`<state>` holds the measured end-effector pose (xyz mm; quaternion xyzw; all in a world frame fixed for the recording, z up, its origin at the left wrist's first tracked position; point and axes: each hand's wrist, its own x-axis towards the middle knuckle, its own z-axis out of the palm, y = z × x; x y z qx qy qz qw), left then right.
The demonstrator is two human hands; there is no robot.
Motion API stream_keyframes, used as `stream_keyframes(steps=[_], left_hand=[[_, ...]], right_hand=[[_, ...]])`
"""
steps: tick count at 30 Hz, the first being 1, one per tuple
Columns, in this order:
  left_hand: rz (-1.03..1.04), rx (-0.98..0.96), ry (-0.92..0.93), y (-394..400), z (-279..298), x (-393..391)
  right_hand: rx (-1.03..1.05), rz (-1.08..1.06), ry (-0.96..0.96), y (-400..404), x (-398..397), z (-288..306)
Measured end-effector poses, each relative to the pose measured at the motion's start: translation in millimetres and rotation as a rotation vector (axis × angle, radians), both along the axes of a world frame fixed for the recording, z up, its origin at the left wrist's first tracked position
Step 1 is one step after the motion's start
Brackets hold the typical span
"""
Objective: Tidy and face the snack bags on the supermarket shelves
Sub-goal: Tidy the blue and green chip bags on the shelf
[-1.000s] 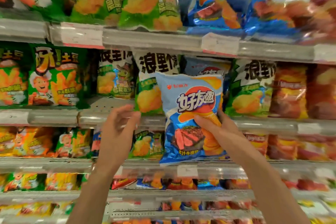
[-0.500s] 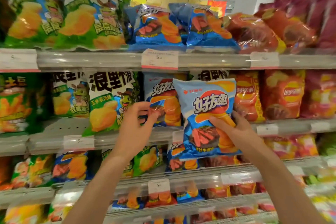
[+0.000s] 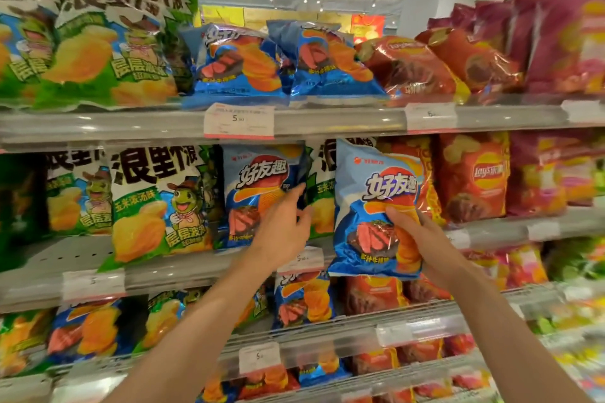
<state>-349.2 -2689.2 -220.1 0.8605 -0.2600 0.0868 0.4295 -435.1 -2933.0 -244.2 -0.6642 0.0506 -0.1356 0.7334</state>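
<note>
My right hand (image 3: 422, 239) grips a blue chip bag (image 3: 376, 199) by its lower right side, holding it upright in front of the middle shelf (image 3: 196, 268). My left hand (image 3: 284, 229) reaches to a second blue bag (image 3: 258, 180) standing on that shelf, fingers curled over its right edge. A green-and-white bag (image 3: 322, 186) stands partly hidden between the two blue bags. Two more blue bags (image 3: 239, 65) lean on the top shelf.
Green-and-white corn snack bags (image 3: 157, 203) fill the left of the top and middle shelves. Red chip bags (image 3: 474, 173) stand at the right. White price tags (image 3: 238, 121) clip to the shelf rails. Lower shelves hold more blue, green and red bags.
The view has swung up and right. My left hand went from open in the air to the edge of the shelved blue bag. My right hand keeps holding its bag.
</note>
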Motion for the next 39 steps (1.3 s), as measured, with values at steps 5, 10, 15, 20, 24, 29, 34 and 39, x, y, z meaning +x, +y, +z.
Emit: stream_keyframes(steps=[5, 10, 15, 20, 24, 29, 34, 39], left_hand=[[0.064, -0.038, 0.116, -18.3, 1.3, 13.1], [0.063, -0.288, 0.101, -27.0, 3.8, 15.4], [0.110, -0.233, -0.039, -23.1, 10.6, 12.8], [0.080, -0.325, 0.089, -23.4, 13.9, 5.3], [0.092, -0.473, 0.192, -14.5, 17.8, 5.4], [0.131, -0.533, 0.167, 19.3, 13.6, 0.4], [0.143, -0.551, 0.143, 63.6, 7.6, -9.7], [0.218, -0.553, 0.160, 95.0, 2.6, -15.6]], right_hand=[[0.053, 0.017, -0.007, -5.5, 2.5, 2.2], [0.107, 0.080, -0.037, -11.3, 3.0, 10.4], [0.104, 0.117, -0.041, -12.1, 0.8, 20.0], [0.103, 0.159, -0.029, -10.6, -3.3, 21.5], [0.095, 0.147, -0.027, -5.3, -3.7, 21.9], [0.042, 0.084, -0.016, -6.5, -5.5, 25.5], [-0.143, -0.110, -0.040, -3.3, 9.5, 25.2], [-0.363, -0.229, -0.186, 23.5, 45.7, 24.9]])
